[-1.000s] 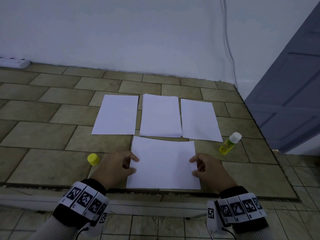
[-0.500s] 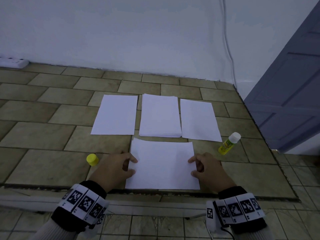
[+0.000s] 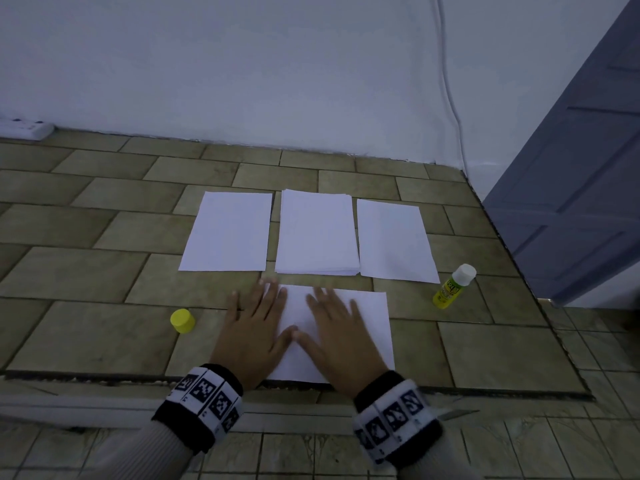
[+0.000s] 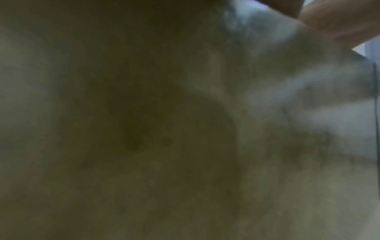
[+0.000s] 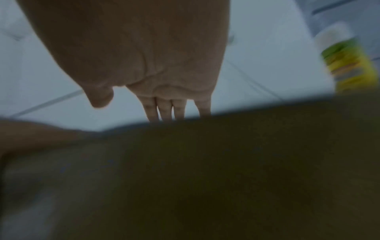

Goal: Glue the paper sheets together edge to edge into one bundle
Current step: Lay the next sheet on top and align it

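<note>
Flat-pressing the near sheet

Now my white landscape paper sheet point(image 3: 360, 327) lies crosswise under both palms. Left hand point(image 3: 254, 327) and right hand point(image 3: 337, 336) splayed flat, holding nothing. Yellow glue stick point(image 3: 452, 287) lies right, nearer my right hand.

The green print on the yellow-labelled, white-topped glue stick point(image 3: 453, 286) is too small and blurred to read.
</note>
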### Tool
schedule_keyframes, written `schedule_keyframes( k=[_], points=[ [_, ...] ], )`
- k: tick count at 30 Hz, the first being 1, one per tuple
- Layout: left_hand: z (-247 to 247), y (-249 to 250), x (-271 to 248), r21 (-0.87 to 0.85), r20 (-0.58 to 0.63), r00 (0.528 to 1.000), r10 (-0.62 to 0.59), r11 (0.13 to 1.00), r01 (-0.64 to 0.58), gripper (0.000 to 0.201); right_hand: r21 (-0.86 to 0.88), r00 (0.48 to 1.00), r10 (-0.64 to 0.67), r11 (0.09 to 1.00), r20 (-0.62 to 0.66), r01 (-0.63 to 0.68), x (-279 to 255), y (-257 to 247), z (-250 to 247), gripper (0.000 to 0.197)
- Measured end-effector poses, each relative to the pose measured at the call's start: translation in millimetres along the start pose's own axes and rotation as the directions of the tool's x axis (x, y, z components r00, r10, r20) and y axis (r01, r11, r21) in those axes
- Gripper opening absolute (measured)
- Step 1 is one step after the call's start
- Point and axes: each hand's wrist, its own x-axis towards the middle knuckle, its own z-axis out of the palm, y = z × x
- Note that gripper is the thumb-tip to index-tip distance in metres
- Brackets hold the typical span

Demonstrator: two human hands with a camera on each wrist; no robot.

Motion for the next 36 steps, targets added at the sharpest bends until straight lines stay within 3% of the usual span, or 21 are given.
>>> schedule_keyframes(
  k=[3,6,9,14,18,21,24,28,33,36],
  points=[
    [-0.8,0.1,-0.5,-0.004,-0.030,0.999,0.035,0.999,-0.036,0.074,-0.025,0.997,-0.075,0.997,-0.021,0.074,19.7,-10.9,22.9,0.093],
    [1.1,0.0,-0.4,0.010,-0.037,0.999,0.018,1.000,-0.018,0.076,-0.057,0.997,-0.064,0.996,-0.037,0.062,28.3,-5.9,32.6,0.095],
    [3.0,0.1,1.2,0.032,-0.050,0.999,-0.011,0.999,0.013,0.078,-0.130,0.995,0.040,0.990,-0.094,-0.052,22.6,13.7,29.5,0.090],
    [1.6,1.5,1.6,0.038,-0.054,0.998,-0.035,0.999,0.037,0.078,-0.144,0.965,0.223,0.959,-0.136,-0.242,-2.5,71.5,14.4,0.104],
    [2.8,1.2,1.3,0.034,-0.065,0.997,-0.034,0.999,0.036,0.076,-0.187,0.926,0.339,0.911,-0.167,-0.367,-12.2,74.5,7.7,0.112],
    [4.8,0.4,2.6,0.041,-0.091,0.995,-0.035,0.998,0.039,0.074,-0.148,0.949,0.265,0.945,-0.170,-0.290,-5.9,52.5,12.4,0.104],
    [5.4,-0.6,3.3,0.040,-0.096,0.995,-0.031,0.999,0.035,0.075,-0.091,0.989,0.080,0.992,-0.126,-0.092,7.3,14.6,24.5,0.100],
    [7.1,-3.5,2.2,0.067,-0.050,0.999,0.005,0.998,-0.002,0.074,-0.043,0.992,-0.096,0.995,-0.082,0.092,21.8,-14.2,38.8,0.099],
    [6.4,-2.7,3.7,0.052,-0.058,0.998,-0.018,0.998,0.021,0.075,-0.134,0.992,-0.077,0.989,-0.103,0.063,15.4,12.0,40.6,0.078],
    [6.5,-1.5,3.5,0.049,-0.086,0.996,-0.025,0.998,0.029,0.075,-0.167,0.998,0.012,0.986,-0.064,-0.022,3.7,46.7,27.4,0.072]
  ],
)
